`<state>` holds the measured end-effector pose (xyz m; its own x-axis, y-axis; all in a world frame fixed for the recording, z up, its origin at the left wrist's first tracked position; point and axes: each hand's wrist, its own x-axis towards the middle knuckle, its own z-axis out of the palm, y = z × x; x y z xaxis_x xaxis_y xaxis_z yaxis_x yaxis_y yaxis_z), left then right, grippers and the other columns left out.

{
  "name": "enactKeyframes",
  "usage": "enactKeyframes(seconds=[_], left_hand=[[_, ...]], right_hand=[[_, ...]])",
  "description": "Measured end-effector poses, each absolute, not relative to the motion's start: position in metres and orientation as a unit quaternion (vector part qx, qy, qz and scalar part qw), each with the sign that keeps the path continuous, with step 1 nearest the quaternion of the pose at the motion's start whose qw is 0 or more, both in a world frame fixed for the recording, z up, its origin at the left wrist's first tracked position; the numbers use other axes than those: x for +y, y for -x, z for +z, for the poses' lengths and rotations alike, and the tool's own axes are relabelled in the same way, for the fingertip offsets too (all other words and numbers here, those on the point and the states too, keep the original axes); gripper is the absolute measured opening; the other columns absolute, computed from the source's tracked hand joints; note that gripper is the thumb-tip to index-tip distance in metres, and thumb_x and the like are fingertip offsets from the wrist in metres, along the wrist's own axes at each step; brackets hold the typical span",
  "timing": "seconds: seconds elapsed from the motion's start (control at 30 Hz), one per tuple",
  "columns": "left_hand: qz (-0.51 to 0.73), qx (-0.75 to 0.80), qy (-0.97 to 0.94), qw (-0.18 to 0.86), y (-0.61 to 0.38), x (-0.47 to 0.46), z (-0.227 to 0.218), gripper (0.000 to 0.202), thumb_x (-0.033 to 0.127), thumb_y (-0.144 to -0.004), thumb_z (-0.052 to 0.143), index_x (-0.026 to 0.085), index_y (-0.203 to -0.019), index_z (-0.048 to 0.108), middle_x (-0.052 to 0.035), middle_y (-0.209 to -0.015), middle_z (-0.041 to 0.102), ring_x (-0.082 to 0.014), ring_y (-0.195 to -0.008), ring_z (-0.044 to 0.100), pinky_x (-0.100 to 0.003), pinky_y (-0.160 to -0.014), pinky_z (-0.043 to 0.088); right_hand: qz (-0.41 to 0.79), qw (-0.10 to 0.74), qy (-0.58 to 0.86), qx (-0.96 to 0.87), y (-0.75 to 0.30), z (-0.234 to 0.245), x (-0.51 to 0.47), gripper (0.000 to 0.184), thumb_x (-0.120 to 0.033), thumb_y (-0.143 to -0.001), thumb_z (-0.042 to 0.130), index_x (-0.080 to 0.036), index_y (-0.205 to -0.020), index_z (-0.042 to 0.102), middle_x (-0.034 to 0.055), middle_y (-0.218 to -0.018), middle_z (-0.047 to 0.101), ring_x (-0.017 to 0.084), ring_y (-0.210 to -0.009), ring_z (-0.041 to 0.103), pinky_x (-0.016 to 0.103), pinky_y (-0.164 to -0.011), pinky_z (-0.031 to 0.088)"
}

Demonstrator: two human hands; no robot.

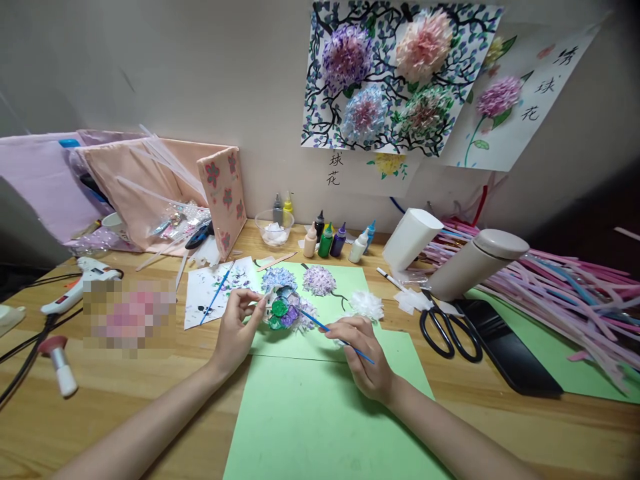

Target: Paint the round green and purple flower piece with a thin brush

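My left hand (243, 320) grips the rim of a small paint palette (270, 300), tilted toward me, with green and purple paint in its wells. In my right hand (364, 353) is a thin blue paintbrush (320, 325), its tip at the purple paint. Behind the palette lie a bluish paper flower (279, 277) and a lilac paper flower (319, 280) on green paper (320, 413). Another pale purple flower (307, 313) is partly covered by the palette. A white paper flower (367, 305) sits just beyond my right hand.
Paint bottles (326, 241) and a clear bowl (275, 228) stand along the wall. Black-handled scissors (451, 333), a phone (507, 347) and a tumbler (475, 263) are at right. A paint-spotted sheet (200, 288) with another brush (217, 293) and a glue gun (83, 283) lie left.
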<state>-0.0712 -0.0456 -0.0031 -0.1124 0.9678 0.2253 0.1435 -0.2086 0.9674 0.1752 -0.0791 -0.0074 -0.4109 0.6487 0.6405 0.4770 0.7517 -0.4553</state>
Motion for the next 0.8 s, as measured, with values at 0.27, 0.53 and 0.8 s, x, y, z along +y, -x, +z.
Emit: enactKeyframes(seconds=[0.27, 0.53, 0.8], left_hand=[[0.551, 0.506, -0.549, 0.373, 0.0716, -0.0446, -0.0039, 0.023, 0.037, -0.079, 0.059, 0.021, -0.089, 0.046, -0.0009, -0.087, 0.052, -0.0132, -0.078, 0.057, -0.023, -0.063, 0.050], [0.544, 0.517, -0.548, 0.369, 0.0713, -0.0461, -0.0016, 0.024, 0.039, -0.079, 0.058, 0.021, -0.090, 0.046, -0.0014, -0.088, 0.053, -0.0139, -0.079, 0.058, -0.023, -0.063, 0.049], [0.543, 0.519, -0.545, 0.373, 0.0732, -0.0448, -0.0042, 0.025, 0.039, -0.079, 0.059, 0.021, -0.090, 0.046, -0.0020, -0.090, 0.053, -0.0142, -0.080, 0.058, -0.024, -0.063, 0.050]], right_hand=[[0.142, 0.439, 0.349, -0.815, -0.1751, -0.0061, -0.0789, 0.028, -0.022, -0.092, 0.029, -0.024, -0.106, 0.053, 0.0048, -0.098, 0.066, 0.020, -0.093, 0.055, 0.038, -0.081, 0.039], [0.143, 0.490, 0.363, -0.780, -0.1753, -0.0058, -0.0796, 0.029, -0.021, -0.091, 0.027, -0.023, -0.102, 0.054, 0.0062, -0.093, 0.064, 0.021, -0.091, 0.056, 0.039, -0.078, 0.042], [0.126, 0.475, 0.379, -0.784, -0.1748, -0.0051, -0.0793, 0.028, -0.017, -0.087, 0.031, -0.023, -0.103, 0.053, 0.0058, -0.096, 0.064, 0.021, -0.093, 0.055, 0.039, -0.079, 0.041]])
